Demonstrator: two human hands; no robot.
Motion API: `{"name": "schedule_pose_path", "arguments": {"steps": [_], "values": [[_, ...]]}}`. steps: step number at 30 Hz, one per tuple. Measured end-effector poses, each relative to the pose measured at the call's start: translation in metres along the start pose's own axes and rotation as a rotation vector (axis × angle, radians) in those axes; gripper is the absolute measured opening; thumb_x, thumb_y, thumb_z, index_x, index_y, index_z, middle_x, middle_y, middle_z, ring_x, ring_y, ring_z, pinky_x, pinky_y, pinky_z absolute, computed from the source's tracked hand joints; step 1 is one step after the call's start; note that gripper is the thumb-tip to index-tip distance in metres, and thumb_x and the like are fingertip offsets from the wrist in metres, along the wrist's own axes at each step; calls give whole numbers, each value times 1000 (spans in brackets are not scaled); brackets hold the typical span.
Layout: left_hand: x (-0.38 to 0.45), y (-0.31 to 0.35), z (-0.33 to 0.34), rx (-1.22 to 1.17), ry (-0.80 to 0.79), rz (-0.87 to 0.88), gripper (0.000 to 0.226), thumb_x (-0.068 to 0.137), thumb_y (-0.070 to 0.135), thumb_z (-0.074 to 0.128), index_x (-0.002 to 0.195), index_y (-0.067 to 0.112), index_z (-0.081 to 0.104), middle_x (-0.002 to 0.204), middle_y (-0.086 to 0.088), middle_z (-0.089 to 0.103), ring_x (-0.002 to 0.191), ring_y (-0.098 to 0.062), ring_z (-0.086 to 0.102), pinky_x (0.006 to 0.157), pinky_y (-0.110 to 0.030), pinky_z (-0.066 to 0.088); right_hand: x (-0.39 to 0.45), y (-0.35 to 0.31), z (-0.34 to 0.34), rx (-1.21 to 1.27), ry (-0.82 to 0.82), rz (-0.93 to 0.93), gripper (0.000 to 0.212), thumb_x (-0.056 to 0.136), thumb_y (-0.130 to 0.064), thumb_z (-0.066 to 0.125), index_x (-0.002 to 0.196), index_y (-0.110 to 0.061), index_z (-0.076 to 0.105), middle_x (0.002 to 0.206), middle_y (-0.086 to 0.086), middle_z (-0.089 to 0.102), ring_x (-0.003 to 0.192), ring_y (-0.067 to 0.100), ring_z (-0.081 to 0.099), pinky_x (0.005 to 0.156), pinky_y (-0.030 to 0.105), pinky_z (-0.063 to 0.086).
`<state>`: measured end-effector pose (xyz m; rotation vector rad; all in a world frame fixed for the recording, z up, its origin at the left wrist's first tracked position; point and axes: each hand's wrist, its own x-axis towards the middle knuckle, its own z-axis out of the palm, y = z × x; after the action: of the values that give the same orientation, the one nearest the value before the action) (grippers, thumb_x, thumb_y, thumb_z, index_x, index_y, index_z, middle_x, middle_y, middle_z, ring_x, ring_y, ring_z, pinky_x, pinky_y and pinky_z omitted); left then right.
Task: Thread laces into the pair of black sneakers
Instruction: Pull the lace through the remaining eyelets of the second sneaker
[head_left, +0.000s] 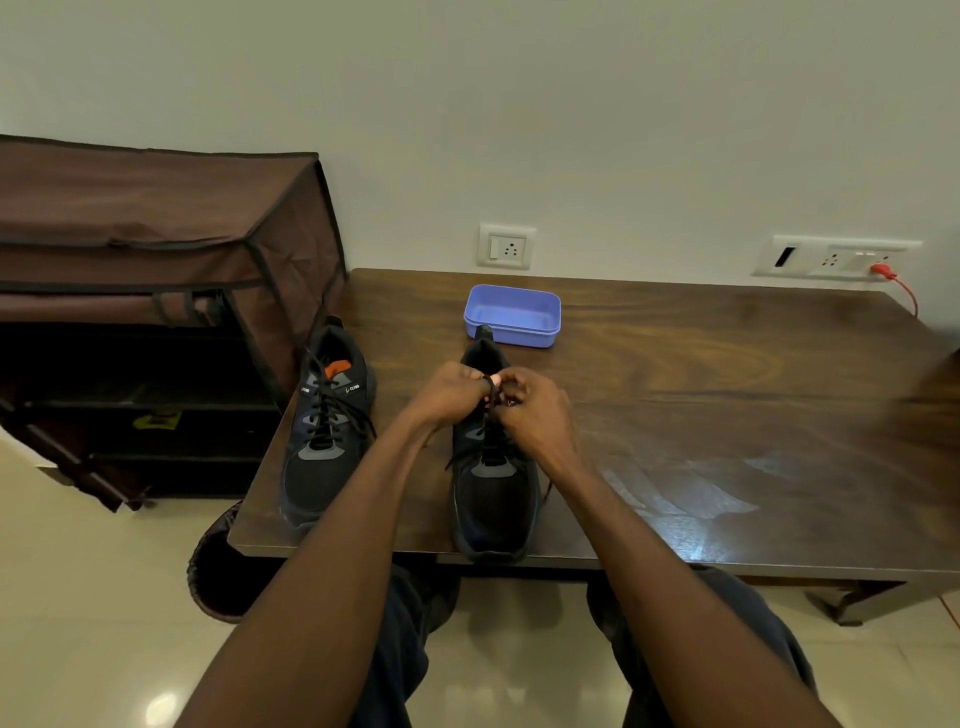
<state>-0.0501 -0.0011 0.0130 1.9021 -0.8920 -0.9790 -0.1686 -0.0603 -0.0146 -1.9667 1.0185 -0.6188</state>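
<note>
On the wooden table (727, 395), the right sneaker (493, 499) stands toe toward the near edge; above its tongue the left hand (449, 392) and right hand (537, 410) pinch its black lace (488, 382), fingers curled. The laced left sneaker (324, 441) stands beside. Farther back sits a blue tub (512, 315), contents not visible.

My dark wooden table (701, 374) carries two black sneakers (324, 431) at its near-left edge and a blue tray (511, 314) by the far edge.

Two sneakers (327, 431) side by side on table (701, 395), tub (511, 314) behind right one, rack (156, 291) left.
</note>
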Motion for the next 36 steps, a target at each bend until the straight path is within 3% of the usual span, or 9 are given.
{"name": "schedule_pose_path", "arguments": {"steps": [5,8,16,19,22,24,28,31,36], "values": [[-1,3,-5,-167,118,-68,18,98,13,54,82,10,63,77,-5,64,63,-11,57,50,-18,46,6,-2,-5,3,-34,66,22,84,-8,66,103,-19,69,87,3,73,84,17,70,75,36,58],[1,-3,-13,-266,222,-96,10,94,14,60,86,10,63,72,-2,62,63,-12,54,55,-22,40,13,-4,-26,115,-84,123,11,86,-7,65,91,-16,68,80,1,70,73,11,66,68,26,55],[8,-20,-40,-452,516,-254,26,95,4,44,78,8,63,62,-2,58,48,-10,46,46,-23,39,23,12,-79,631,124,243,11,85,-5,68,92,-11,61,59,-2,51,44,9,46,55,30,56],[4,-26,-52,-629,764,-288,23,92,1,39,79,3,58,69,-8,60,46,-14,46,42,-26,38,30,21,-87,690,334,339,13,85,-9,67,81,-18,58,60,-3,47,42,7,36,42,22,40],[1,-33,-65,-749,984,-322,24,93,6,42,108,1,60,101,-15,67,68,-21,65,54,-31,54,36,39,-93,360,568,429,9,88,-13,61,80,-17,58,80,5,61,66,20,54,57,29,46],[0,-34,-68,-697,1060,-365,42,91,8,49,133,5,45,132,-16,53,109,-32,61,88,-44,55,35,47,-93,53,609,472,7,90,-16,55,92,-12,60,96,11,65,86,30,61,73,37,47],[-16,-20,-59,-138,1165,-251,46,81,1,58,125,12,49,137,-13,39,125,-33,43,105,-41,38,29,46,-77,-549,487,415,29,87,-20,63,110,-4,62,121,20,58,114,37,53,97,45,42],[-12,-20,-41,28,870,61,33,84,0,55,113,14,62,117,-6,58,109,-23,56,90,-31,45,29,35,-60,-479,283,283,16,86,-12,59,96,-5,68,108,17,66,107,35,58,91,42,46],[2,-20,-3,373,226,44,20,89,26,67,103,21,54,95,0,61,89,-18,59,84,-36,51,15,4,-19,-145,-243,53,12,93,-19,65,104,-20,62,94,-4,63,87,13,61,69,23,46]]}}
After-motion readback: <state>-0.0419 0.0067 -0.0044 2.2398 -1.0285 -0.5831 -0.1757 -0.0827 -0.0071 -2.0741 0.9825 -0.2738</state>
